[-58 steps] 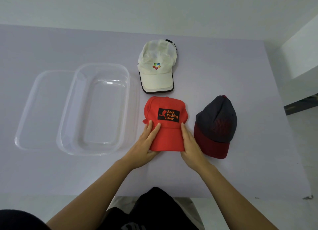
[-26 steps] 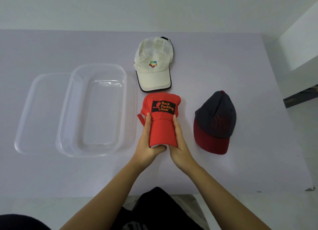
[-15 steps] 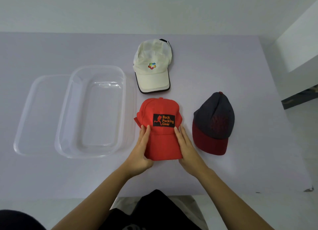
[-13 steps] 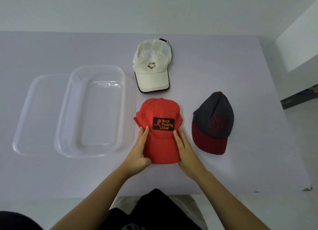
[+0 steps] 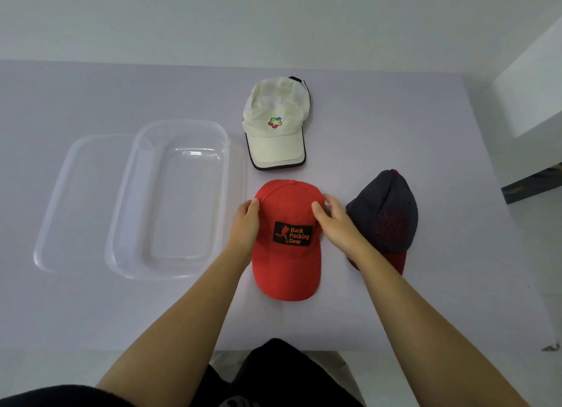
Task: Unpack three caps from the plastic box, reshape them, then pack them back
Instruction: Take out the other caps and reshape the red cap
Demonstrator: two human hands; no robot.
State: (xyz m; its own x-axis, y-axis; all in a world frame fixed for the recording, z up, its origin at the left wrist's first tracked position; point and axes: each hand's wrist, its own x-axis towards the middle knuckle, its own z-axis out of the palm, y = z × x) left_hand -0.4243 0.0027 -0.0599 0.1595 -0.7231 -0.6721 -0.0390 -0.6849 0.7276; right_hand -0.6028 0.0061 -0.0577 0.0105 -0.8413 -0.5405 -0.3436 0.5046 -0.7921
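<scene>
Toward the left edge of the pale lilac table (image 5: 395, 117) sits the clear rectangular plastic box (image 5: 226, 163). Its left side overlaps the flat clear plastic lid (image 5: 82, 199), which sticks out further left. Just right of the box, nearer the far edge, lies the white fabric cap (image 5: 276, 139), brim toward the near edge. Right in front of it is the red fabric cap (image 5: 287, 269), brim nearward too, with the left hand (image 5: 244, 227) and right hand (image 5: 334, 224) holding its crown from either side. Just to its right lies the navy cap with a red brim (image 5: 386, 212).
</scene>
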